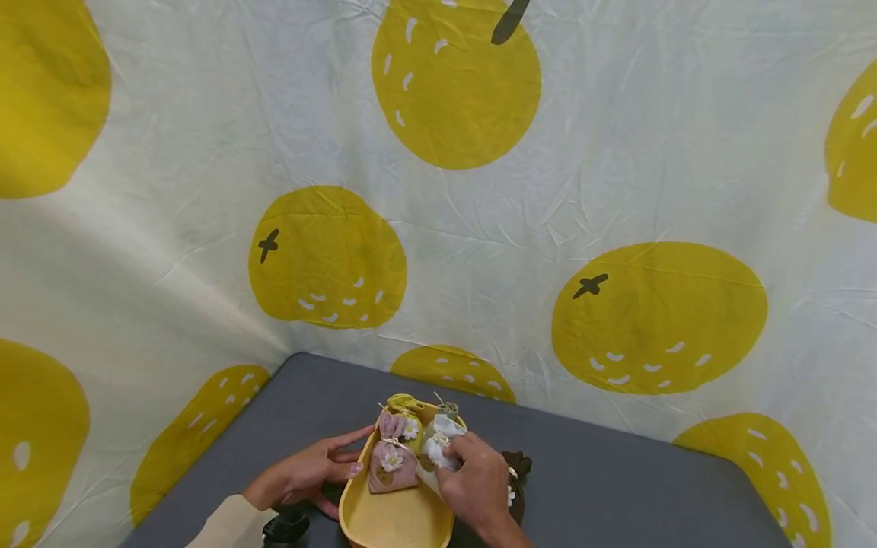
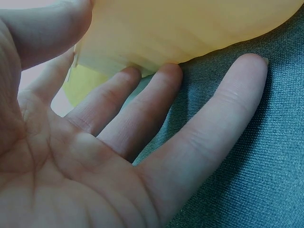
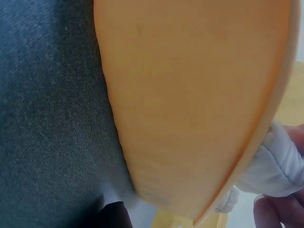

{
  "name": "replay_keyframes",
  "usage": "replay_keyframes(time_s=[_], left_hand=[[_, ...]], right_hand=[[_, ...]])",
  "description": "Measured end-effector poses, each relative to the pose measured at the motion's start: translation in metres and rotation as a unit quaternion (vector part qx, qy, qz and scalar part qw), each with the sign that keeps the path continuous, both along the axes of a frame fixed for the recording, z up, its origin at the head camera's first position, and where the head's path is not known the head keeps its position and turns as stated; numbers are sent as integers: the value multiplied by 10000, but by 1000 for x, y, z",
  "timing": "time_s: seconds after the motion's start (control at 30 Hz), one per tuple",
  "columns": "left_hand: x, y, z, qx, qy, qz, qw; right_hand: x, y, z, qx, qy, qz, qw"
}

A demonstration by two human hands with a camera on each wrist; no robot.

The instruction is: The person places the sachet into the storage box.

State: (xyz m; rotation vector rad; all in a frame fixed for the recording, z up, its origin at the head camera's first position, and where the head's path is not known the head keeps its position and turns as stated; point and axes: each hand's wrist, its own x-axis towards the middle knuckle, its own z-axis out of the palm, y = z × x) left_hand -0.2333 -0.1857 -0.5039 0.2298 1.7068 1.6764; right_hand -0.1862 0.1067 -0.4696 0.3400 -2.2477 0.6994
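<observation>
A yellow bin (image 1: 393,517) with rounded corners stands on the table. My left hand (image 1: 315,470) lies against its left outer wall, thumb near the rim; in the left wrist view its fingers (image 2: 147,109) are loosely extended, tips at the wall. Inside the bin, my right hand (image 1: 479,476) pinches a small white drawstring pouch (image 1: 438,440). That pouch (image 3: 273,166) also shows past the rim in the right wrist view. Left of it leans a pink pouch (image 1: 384,476) with a white flower. Behind are a yellow pouch (image 1: 404,402) and a greyish pouch (image 1: 448,409), partly hidden.
A dark brown pouch (image 1: 518,463) with a white flower lies outside the bin, beside my right hand. The dark grey table (image 1: 617,487) reaches back to a white cloth (image 1: 479,228) printed with yellow fruit, which hangs behind and on the left.
</observation>
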Motion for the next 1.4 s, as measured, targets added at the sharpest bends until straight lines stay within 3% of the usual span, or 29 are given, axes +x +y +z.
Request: replay_keyframes(time_s=[0.33,0.6,0.8,1.03,1.27,1.4], left_hand=[[-2,-1,-4,-3,21,3,10000],[0,0,-1,-7,28,-6,10000],[-1,0,-2,-40,18,22,10000],[-1,1,-3,-10,-10,2,10000],[-1,1,-3,-13,26,-76,10000],[-2,-1,-4,28,70,-129,9999]], right_hand=[[0,-2,-5,271,-647,186,9974],[-7,9,-10,1319,-1587,455,9774],[-6,14,-7,1517,-1876,675,9681],[-4,29,1,1041,-2320,823,9636],[-8,62,11,428,-2809,210,9586],[-9,86,12,48,-3143,-59,9493]])
